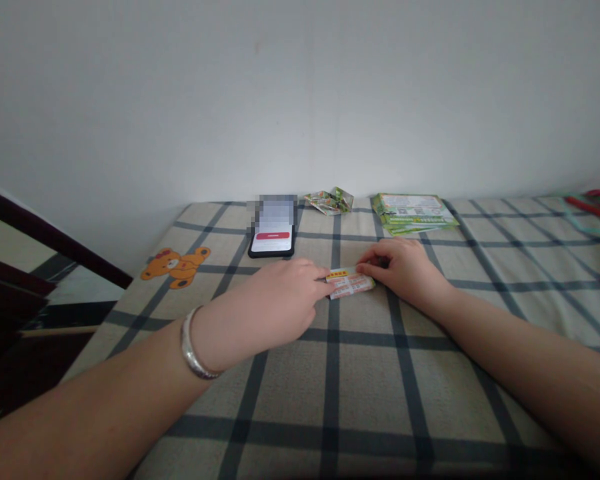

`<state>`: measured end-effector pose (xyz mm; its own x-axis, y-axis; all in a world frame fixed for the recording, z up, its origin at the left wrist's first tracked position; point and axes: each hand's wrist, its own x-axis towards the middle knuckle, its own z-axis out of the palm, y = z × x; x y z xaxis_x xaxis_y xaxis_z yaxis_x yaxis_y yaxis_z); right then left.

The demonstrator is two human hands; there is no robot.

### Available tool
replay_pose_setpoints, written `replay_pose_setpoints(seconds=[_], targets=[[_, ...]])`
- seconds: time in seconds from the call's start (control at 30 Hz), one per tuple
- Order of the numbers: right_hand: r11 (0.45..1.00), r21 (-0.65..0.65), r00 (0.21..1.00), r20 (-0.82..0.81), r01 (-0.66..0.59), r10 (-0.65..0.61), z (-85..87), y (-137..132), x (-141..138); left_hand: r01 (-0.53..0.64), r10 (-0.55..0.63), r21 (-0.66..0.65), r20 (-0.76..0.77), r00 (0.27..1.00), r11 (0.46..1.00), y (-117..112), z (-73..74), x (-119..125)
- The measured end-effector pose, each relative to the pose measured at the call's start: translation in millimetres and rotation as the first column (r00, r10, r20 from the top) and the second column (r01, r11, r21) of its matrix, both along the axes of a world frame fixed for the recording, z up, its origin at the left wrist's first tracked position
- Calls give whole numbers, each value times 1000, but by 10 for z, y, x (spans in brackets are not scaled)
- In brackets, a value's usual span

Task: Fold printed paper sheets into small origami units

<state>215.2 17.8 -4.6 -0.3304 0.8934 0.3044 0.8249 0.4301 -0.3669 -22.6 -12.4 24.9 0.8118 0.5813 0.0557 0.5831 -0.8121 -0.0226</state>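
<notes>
A small folded printed paper [350, 287], white with yellow and red print, lies low over the tablecloth between my two hands. My left hand [290, 297], a silver bangle [193, 347] on its wrist, has its fingers on the paper's left end; the thumb is partly hidden. At the upper right edge, my right hand [403, 263] pinches the paper between thumb and forefinger, the other fingers curled. Beyond the left hand, a phone [271, 241] lies face up with a lit screen.
Along the wall are a crumpled green wrapper [330, 200] and a stack of flat green printed packets [415, 212]. An orange bear cutout [177, 267] lies at left on the checked tablecloth [290, 413]. Red and green items [597, 207] sit far right. Dark rails [55, 230] stand beyond the left edge.
</notes>
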Motion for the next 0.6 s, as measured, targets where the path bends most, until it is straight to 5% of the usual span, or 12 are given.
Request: replay_pose_setpoints(seconds=[0.17,0.33,0.6], targets=[[987,112,977,-166,-119,136,19,-26,35,6,-7,26,20,1000,1000,-3,-28,-9],[844,193,855,-43,-500,516,75,-150,47,21,-22,23,15,1000,1000,2,-47,-12],[851,89,850,166,-517,499,48,-256,24,21,-21,-15,1,1000,1000,-22,41,0]])
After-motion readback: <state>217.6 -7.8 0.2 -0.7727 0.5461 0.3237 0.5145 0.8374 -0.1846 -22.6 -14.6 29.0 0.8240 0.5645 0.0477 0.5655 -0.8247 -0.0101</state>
